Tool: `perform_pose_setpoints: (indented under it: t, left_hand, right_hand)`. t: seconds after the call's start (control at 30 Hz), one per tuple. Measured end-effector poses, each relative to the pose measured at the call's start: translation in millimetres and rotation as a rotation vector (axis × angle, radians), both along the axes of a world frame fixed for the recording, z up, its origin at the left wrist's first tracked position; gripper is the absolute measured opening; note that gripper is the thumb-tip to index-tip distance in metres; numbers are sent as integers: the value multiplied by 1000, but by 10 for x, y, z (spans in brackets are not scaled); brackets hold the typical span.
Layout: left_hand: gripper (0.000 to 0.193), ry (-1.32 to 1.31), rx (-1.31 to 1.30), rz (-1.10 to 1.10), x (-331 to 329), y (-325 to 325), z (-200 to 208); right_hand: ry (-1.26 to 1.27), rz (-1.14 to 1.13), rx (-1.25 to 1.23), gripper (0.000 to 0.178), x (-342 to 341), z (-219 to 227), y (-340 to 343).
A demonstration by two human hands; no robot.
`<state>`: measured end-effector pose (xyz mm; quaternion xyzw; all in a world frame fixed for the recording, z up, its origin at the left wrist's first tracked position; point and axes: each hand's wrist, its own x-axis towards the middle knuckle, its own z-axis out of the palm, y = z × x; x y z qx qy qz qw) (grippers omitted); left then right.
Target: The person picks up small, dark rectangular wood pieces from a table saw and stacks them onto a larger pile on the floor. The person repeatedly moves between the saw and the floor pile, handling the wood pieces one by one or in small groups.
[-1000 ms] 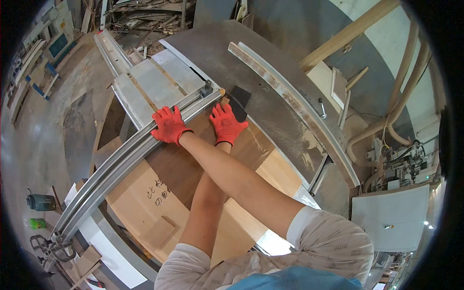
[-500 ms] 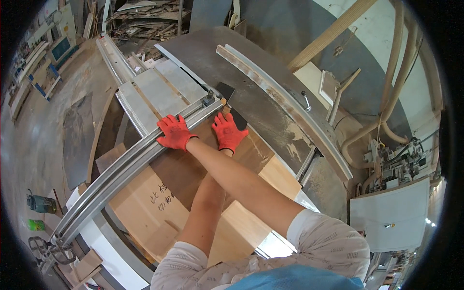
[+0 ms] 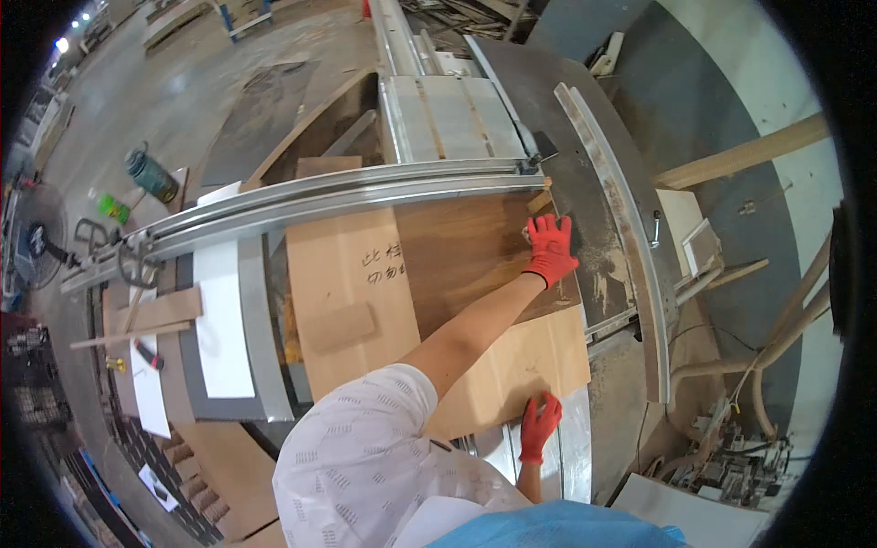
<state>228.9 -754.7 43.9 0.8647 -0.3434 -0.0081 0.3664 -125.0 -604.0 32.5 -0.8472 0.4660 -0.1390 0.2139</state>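
A dark brown board and pale wood boards lie against the metal fence of a sliding table saw. My left hand, in a red glove, reaches across to the dark board's far right corner. Its fingers point forward, spread on the surface beside a small wood block at the fence's end. Close to my body, my right hand, also red-gloved, has its fingers curled at the near edge of a pale wood board. Its fingertips are partly hidden. Another pale board with handwriting lies at the left.
The long metal fence crosses the table. Beyond the saw's dark top stands a long guide rail. Offcuts, a dark bottle and a fan are at the left. Hoses hang at the right.
My right hand has left the fence and come back to the near board edge, so my arms are no longer crossed. My left hand stays near the far corner. The view has turned.
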Motion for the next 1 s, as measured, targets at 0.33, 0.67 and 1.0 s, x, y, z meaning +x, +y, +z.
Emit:
perform_pose_setpoints:
  t: [0.33,0.67,1.0]
  left_hand:
    - [68,-252,-147,-49,78,2877,61]
    - [41,-195,214,294,1417,4834,-325]
    - [44,17,-176,309,1098,4433,-490]
  right_hand:
    - [5,-105,-239,37,-906,-119,806]
    - [-11,-94,-255,35,-956,-58,845]
    - [-336,-456,-387,35,-1212,744,764]
